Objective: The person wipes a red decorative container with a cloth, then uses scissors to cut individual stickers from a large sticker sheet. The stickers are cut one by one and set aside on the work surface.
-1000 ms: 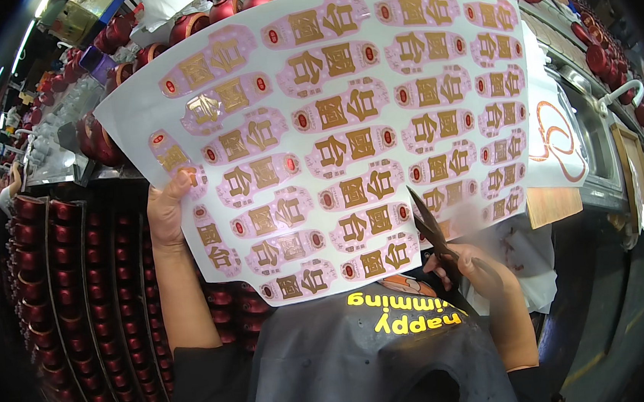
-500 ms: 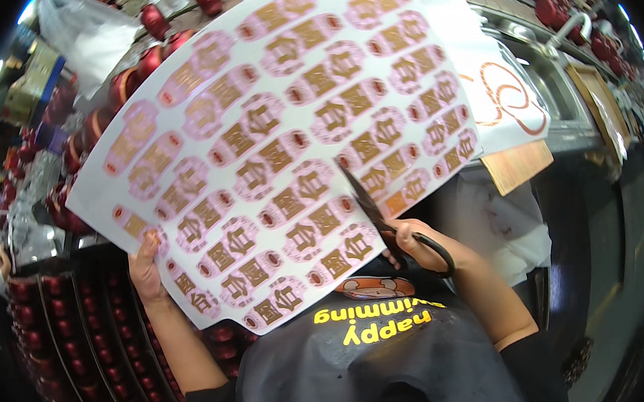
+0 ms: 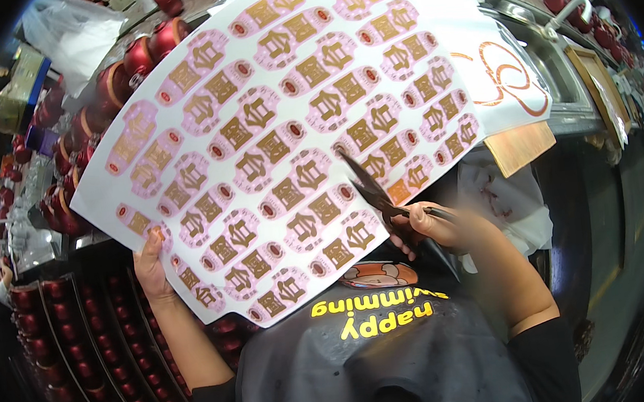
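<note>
A large white sheet (image 3: pixel 311 79) hangs in front of me, printed with rows of pink and gold-brown label-like motifs. My left hand (image 3: pixel 153 265) pinches its lower left edge, thumb on the printed face. My right hand (image 3: pixel 435 229) grips a pair of black scissors (image 3: pixel 370 185) at the lower right edge. The blades lie along a slit running up into the sheet between motifs, the tip near a small dark red oval. Part of the scissor handles is blurred and hidden by the hand.
Behind the sheet, more white paper with an orange-red looped pattern (image 3: pixel 507 81) lies beside a metal sink (image 3: pixel 555 66) with a tap. Dark red rounded objects (image 3: pixel 137 56) line the left and far side; stacked red ones fill racks (image 3: pixel 66 338) at lower left. A wooden board (image 3: pixel 520 145) juts out at right.
My right hand and the scissors have moved slightly right, and the handles look further apart. The sheet has shifted a little, its lower edge rising. My left hand still holds the same spot.
</note>
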Motion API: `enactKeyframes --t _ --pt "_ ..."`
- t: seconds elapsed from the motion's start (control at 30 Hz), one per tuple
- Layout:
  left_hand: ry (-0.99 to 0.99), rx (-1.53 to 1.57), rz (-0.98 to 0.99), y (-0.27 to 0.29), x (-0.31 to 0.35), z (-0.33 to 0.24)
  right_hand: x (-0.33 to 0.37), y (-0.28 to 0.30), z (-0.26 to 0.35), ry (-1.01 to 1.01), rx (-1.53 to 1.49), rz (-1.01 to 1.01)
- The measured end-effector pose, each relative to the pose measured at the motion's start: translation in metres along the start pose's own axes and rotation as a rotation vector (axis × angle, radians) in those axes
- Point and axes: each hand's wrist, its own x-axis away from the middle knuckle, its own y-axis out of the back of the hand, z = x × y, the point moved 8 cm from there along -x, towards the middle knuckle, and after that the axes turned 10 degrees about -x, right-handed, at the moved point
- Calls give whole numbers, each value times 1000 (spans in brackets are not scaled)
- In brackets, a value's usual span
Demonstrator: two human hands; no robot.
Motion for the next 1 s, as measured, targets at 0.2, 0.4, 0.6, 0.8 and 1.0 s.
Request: enactKeyframes --t 0.2,0.4,0.6,0.8,1.0 --pt "36 22 -32 -14 11 3 3 14 -11 49 73 -70" --pt "-9 47 -6 -36 13 5 29 29 -16 -120 -42 -56" --pt "19 5 16 -41 8 3 36 24 -5 -85 10 -58" --pt "35 16 34 -41 6 0 25 20 -14 -3 21 -216" --pt "24 11 18 -38 7 -6 16 22 -12 115 132 -181"
